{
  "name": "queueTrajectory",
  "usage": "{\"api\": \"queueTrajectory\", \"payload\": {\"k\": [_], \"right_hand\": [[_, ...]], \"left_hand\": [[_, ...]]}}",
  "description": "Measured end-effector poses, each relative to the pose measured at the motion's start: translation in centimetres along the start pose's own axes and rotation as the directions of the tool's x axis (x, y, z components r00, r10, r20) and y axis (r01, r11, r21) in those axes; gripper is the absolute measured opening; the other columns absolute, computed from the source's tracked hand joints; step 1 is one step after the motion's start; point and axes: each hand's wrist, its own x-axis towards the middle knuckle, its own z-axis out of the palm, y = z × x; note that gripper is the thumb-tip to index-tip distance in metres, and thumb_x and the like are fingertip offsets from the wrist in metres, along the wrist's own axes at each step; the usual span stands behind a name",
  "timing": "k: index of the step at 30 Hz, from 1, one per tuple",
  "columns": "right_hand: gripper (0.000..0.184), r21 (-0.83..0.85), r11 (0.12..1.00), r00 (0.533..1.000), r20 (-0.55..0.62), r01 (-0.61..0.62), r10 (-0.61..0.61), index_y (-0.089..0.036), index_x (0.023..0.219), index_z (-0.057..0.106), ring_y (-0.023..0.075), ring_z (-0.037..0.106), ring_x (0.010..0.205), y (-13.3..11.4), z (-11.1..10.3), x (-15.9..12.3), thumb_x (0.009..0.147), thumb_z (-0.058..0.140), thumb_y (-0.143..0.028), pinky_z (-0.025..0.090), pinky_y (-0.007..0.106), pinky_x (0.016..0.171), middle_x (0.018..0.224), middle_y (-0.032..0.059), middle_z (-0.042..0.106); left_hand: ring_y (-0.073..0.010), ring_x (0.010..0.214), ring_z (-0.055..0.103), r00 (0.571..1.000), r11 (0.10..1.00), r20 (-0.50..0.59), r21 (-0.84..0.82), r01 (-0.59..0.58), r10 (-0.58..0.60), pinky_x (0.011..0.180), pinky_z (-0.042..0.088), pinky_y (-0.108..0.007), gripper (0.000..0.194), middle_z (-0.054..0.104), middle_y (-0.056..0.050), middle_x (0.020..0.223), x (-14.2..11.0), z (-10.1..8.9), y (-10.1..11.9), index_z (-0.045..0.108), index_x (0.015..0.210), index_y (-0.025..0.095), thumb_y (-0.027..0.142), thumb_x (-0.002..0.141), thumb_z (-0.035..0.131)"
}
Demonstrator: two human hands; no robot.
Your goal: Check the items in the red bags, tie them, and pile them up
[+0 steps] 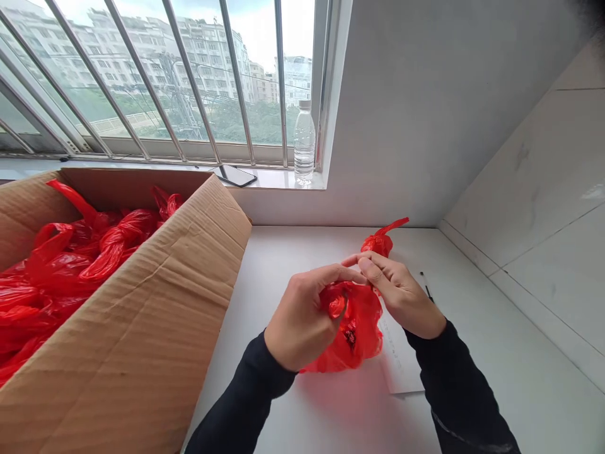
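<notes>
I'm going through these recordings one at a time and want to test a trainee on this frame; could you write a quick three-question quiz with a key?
1. Multiple choice: what is the person's left hand holding?
a) a pen
b) a red plastic bag
c) a phone

2. True or false: the clear bottle is lying on its side.

3. Short answer: what can be seen inside the open cardboard box?

Key:
1. b
2. False; it stands upright on the windowsill.
3. Bunched red bags.
</notes>
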Motion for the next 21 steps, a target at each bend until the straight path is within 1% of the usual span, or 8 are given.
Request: {"api": "queueTrajectory", "payload": {"k": [3,6,8,10,13,16,18,21], "right_hand": [[0.035,0.107,0.992,0.983,0.176,-0.067,0.048,-0.022,0.126,0.06,0.0137,0.052,0.063,0.5,-0.1,0.2,0.101,0.049,-0.045,0.045,0.028,0.062,0.067,-0.0032,0.053],[0.033,0.167,0.983,0.941,0.338,-0.077,0.016,-0.022,0.124,0.061,0.0147,0.054,0.071,1.0,-0.1,0.4,0.1,0.054,-0.042,0.047,0.029,0.07,0.074,-0.0017,0.055],[0.027,0.188,0.981,0.934,0.355,-0.043,-0.027,-0.021,0.114,0.066,0.0149,0.054,0.076,1.2,0.0,0.6,0.099,0.055,-0.041,0.048,0.031,0.077,0.078,-0.0004,0.056],[0.025,0.2,0.979,0.95,0.311,-0.029,-0.035,-0.021,0.106,0.067,0.014,0.053,0.074,1.5,-0.1,0.8,0.099,0.055,-0.042,0.048,0.03,0.076,0.079,-0.0005,0.055],[0.024,0.192,0.98,0.982,0.191,-0.046,0.009,-0.022,0.099,0.065,0.0124,0.049,0.069,1.8,-0.2,1.0,0.097,0.056,-0.045,0.047,0.027,0.068,0.075,-0.0027,0.051],[0.026,0.162,0.986,0.996,0.085,-0.031,0.017,-0.022,0.095,0.064,0.0123,0.05,0.071,2.0,-0.4,1.2,0.097,0.057,-0.046,0.048,0.026,0.069,0.077,-0.0026,0.051],[0.025,0.127,0.992,0.999,0.033,-0.003,-0.001,-0.021,0.094,0.064,0.0123,0.051,0.072,2.1,-0.5,1.4,0.097,0.056,-0.045,0.048,0.026,0.069,0.078,-0.0017,0.054],[0.023,0.063,0.998,0.999,-0.019,0.031,-0.03,-0.02,0.09,0.065,0.0117,0.051,0.07,2.6,-0.8,1.8,0.096,0.056,-0.041,0.047,0.025,0.067,0.077,-0.0017,0.055]], "left_hand": [[-0.0118,0.082,0.065,0.976,0.975,-0.178,0.205,-0.084,0.121,0.073,0.051,-0.023,0.056,0.072,-0.001,0.092,0.2,0.2,-1.0,0.073,0.1,0.018,-0.017,0.067,0.045],[-0.0123,0.088,0.066,0.96,0.963,-0.196,0.22,-0.158,0.202,0.077,0.053,-0.024,0.049,0.069,-0.003,0.101,0.4,0.2,-1.3,0.074,0.103,0.02,-0.013,0.074,0.051],[-0.0133,0.094,0.066,0.962,0.966,-0.183,0.2,-0.164,0.201,0.081,0.055,-0.025,0.046,0.066,-0.004,0.108,0.4,0.0,-1.2,0.074,0.105,0.022,-0.01,0.077,0.055],[-0.0146,0.097,0.065,0.974,0.97,-0.158,0.207,-0.129,0.163,0.084,0.056,-0.027,0.046,0.065,-0.004,0.11,0.4,-0.3,-1.1,0.074,0.109,0.024,-0.007,0.08,0.057],[-0.0181,0.104,0.064,0.99,0.956,-0.094,0.284,-0.071,0.101,0.09,0.055,-0.033,0.045,0.068,-0.002,0.111,0.3,-0.5,-1.2,0.07,0.119,0.026,-0.001,0.085,0.058],[-0.0213,0.103,0.063,0.998,0.924,-0.042,0.382,-0.025,0.044,0.089,0.055,-0.039,0.038,0.071,-0.004,0.111,0.2,-0.4,-1.3,0.061,0.133,0.022,0.013,0.096,0.054],[-0.0224,0.102,0.062,0.999,0.899,-0.02,0.437,-0.016,0.028,0.088,0.055,-0.042,0.04,0.071,-0.005,0.113,0.1,0.0,-1.3,0.054,0.141,0.019,0.02,0.101,0.048],[-0.0217,0.108,0.06,0.999,0.873,-0.022,0.488,-0.031,0.048,0.092,0.054,-0.041,0.043,0.069,-0.004,0.123,-0.2,0.5,-1.3,0.047,0.146,0.02,0.022,0.103,0.043]]}}
